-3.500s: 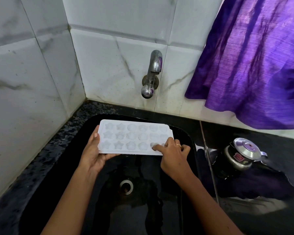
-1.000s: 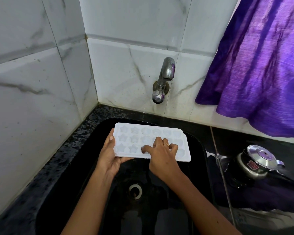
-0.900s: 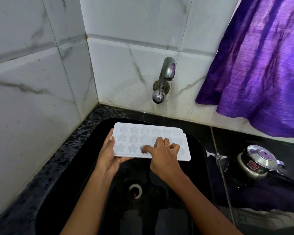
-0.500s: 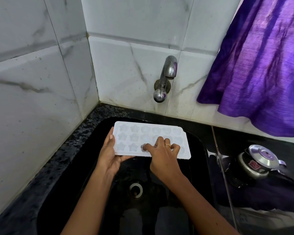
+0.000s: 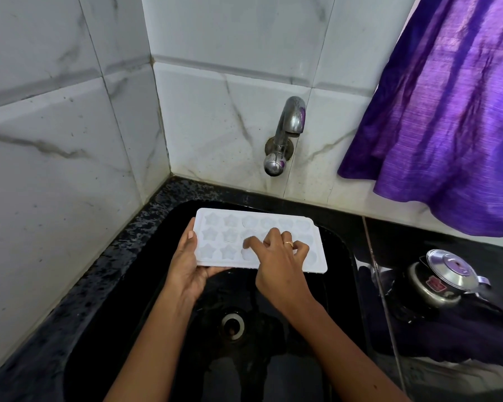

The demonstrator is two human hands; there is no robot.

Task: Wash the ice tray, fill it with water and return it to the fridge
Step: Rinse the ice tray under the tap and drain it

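A white ice tray (image 5: 233, 227) with star and round moulds is held level over the black sink (image 5: 145, 285), below the steel tap (image 5: 285, 134). My left hand (image 5: 186, 265) grips the tray's left end from underneath, thumb on its rim. My right hand (image 5: 279, 262) rests on top of the tray's middle, fingers bent, fingertips pressed into the moulds. It covers several moulds on the right half. No water stream from the tap is visible.
The sink drain (image 5: 233, 324) lies below the tray. White marble tiles close in the left and back. A purple cloth (image 5: 447, 111) hangs at the upper right. A steel pressure cooker (image 5: 442, 280) stands on the black counter to the right of the sink.
My right hand has slid along the tray from its right end toward the middle, rubbing the moulds. The left hand keeps its grip. The view shifted slightly.
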